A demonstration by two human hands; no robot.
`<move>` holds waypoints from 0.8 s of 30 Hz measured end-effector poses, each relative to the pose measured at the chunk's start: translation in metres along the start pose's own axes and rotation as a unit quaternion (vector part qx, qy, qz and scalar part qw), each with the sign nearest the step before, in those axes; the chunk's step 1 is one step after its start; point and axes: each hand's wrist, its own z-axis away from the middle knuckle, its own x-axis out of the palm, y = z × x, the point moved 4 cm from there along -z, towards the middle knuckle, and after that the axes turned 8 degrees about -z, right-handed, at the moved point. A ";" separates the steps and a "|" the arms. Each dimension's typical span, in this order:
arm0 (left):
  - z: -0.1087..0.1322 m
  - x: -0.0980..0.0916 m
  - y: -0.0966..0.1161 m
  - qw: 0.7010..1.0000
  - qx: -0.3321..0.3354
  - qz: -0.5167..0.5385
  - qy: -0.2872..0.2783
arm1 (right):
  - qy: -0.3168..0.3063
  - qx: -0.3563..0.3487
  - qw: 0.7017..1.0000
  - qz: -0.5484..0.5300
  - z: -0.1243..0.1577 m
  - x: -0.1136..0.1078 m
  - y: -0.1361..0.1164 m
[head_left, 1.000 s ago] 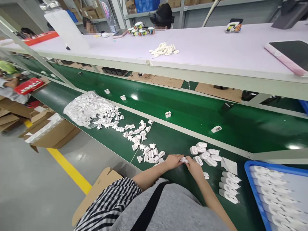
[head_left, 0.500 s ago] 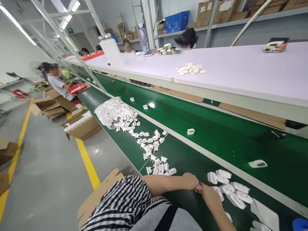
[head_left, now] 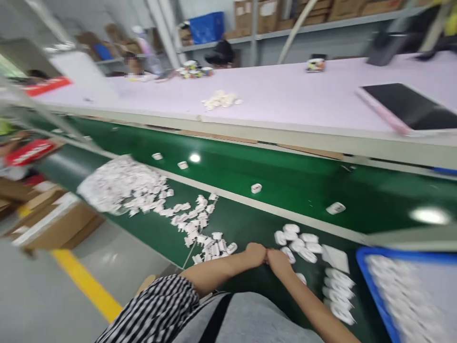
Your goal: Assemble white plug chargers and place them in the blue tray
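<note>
My left hand (head_left: 256, 254) and my right hand (head_left: 277, 259) meet over the green work surface (head_left: 237, 226), fingers curled in against each other. Whatever lies between them is hidden and blurred. Left of my hands are many small white pronged parts (head_left: 203, 219), which trail back to a clear plastic bag (head_left: 114, 183) full of the same kind. Just right of my right hand lies a loose group of white oval pieces (head_left: 298, 244). Beyond it are a white flat piece (head_left: 335, 258) and a stacked row of white pieces (head_left: 338, 295).
A blue-rimmed tray (head_left: 378, 297) of white pieces stands at the right. White parts sit on the green belt (head_left: 228, 174) behind a pale strip. Above runs a raised shelf (head_left: 285, 100) with a tablet (head_left: 410, 105). Cardboard boxes (head_left: 67, 221) stand at the left.
The view has swung to the right, bringing the blue-rimmed tray and the tablet into sight. My hands remain together, now closed more tightly, and the white piece between them no longer shows.
</note>
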 end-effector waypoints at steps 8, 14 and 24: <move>-0.005 0.008 -0.006 0.998 0.005 -0.011 0.061 | 0.069 0.102 0.992 -0.040 0.015 -0.080 0.060; -0.040 -0.017 -0.014 0.989 -0.084 0.079 0.091 | 0.196 0.303 0.933 -0.014 0.008 -0.150 0.201; -0.115 -0.083 -0.041 0.971 -0.148 0.133 0.135 | 0.107 0.280 0.954 0.004 -0.035 -0.148 0.333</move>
